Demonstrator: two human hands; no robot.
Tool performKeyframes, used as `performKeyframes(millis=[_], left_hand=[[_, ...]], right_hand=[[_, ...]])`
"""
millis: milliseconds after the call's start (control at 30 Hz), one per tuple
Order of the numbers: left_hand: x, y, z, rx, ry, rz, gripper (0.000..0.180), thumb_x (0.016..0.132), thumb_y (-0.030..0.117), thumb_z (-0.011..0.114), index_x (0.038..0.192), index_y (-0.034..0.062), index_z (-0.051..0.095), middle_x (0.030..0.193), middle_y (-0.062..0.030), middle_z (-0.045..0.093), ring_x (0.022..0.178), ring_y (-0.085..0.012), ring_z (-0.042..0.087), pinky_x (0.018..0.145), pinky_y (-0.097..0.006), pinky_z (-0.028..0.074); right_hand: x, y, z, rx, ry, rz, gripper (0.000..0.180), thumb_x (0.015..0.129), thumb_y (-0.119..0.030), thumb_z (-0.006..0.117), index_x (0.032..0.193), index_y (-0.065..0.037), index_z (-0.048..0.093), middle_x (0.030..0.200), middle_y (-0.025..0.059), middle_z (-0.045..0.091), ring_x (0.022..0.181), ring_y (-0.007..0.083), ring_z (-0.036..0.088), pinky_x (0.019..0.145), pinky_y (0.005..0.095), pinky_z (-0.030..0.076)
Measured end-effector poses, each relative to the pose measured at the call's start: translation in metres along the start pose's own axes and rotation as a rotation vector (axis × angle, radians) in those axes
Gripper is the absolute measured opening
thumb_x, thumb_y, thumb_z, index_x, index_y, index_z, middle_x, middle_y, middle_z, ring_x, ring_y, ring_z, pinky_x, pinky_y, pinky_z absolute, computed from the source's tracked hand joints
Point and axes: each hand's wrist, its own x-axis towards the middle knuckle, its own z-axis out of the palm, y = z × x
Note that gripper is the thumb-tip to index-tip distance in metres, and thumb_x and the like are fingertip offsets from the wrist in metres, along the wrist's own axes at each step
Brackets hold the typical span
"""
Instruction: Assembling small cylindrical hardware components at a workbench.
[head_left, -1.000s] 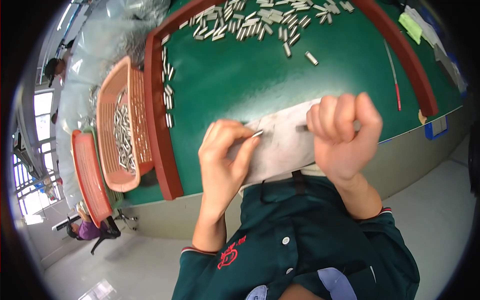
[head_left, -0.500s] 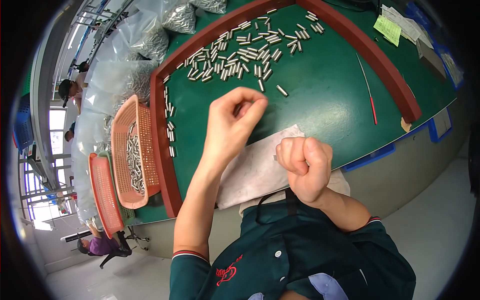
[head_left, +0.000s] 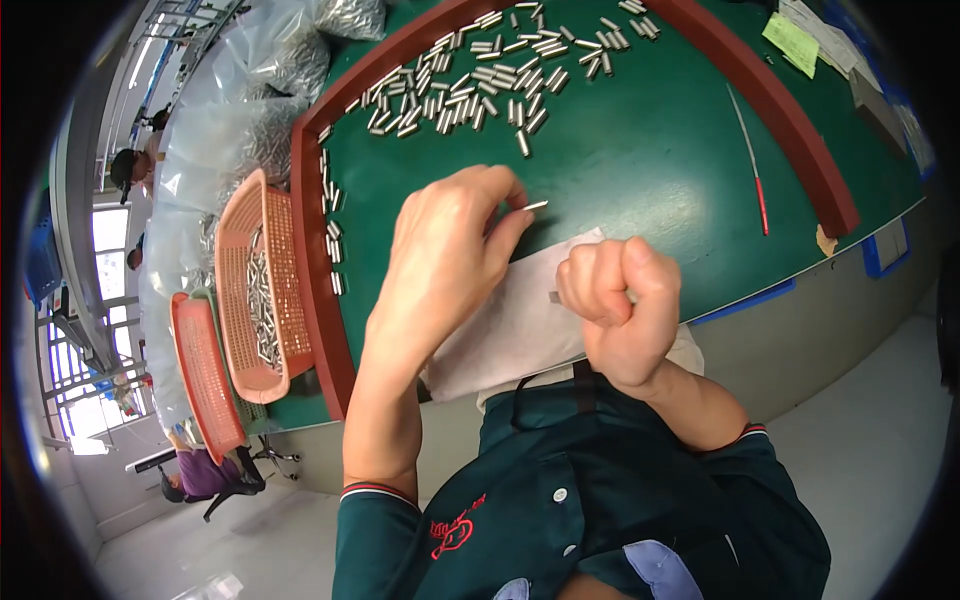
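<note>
My left hand [head_left: 445, 240] is closed in a pinch above the green table [head_left: 640, 165], with one small shiny metal cylinder [head_left: 537, 206] between thumb and fingertips. To its right my right hand [head_left: 622, 305] is closed in a fist near the front edge. A small grey bit pokes out from the fist's left side; the rest of it is hidden in the fingers. Under and between my hands lies a stained whitish cloth [head_left: 500, 335]. Farther back, many similar metal cylinders [head_left: 465, 105] are scattered loose across the table.
A dark red raised border [head_left: 322, 300] frames the work area. Outside it at left stand an orange basket [head_left: 282, 300] of cylinders, a pink basket [head_left: 205, 385] and filled plastic bags [head_left: 290, 60]. A red-handled thin tool [head_left: 762, 205] lies at right. People sit in the left background.
The lone cylinder in front of the pile was picked up by my left hand. My right fist has risen slightly. The whole view has shifted a little.
</note>
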Motion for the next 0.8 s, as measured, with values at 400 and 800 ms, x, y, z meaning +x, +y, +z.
performKeyframes(millis=[400, 800], left_hand=[[-0.100, -0.033, 0.011, -0.227, 0.136, -0.357, 0.008, 0.065, -0.002, 0.065, 0.070, -0.0004, 0.059, 0.057, -0.0076, 0.046, 0.047, -0.0170, 0.043, 0.044, -0.028, 0.035], [-0.104, -0.040, 0.016, -0.307, 0.184, -0.323, 0.007, 0.066, -0.001, 0.065, 0.071, 0.0009, 0.060, 0.057, -0.0079, 0.048, 0.046, -0.0192, 0.046, 0.044, -0.029, 0.035]], right_hand=[[0.023, 0.018, 0.039, 0.032, -0.005, 0.258, 0.043, 0.088, -0.026, 0.026, 0.047, -0.014, 0.023, 0.042, -0.0034, 0.023, 0.040, 0.0075, 0.014, 0.040, 0.0247, 0.015], [0.027, 0.032, 0.046, -0.054, -0.042, 0.287, 0.043, 0.087, -0.025, 0.028, 0.046, -0.013, 0.024, 0.040, -0.0027, 0.023, 0.039, 0.0077, 0.014, 0.039, 0.0244, 0.015]])
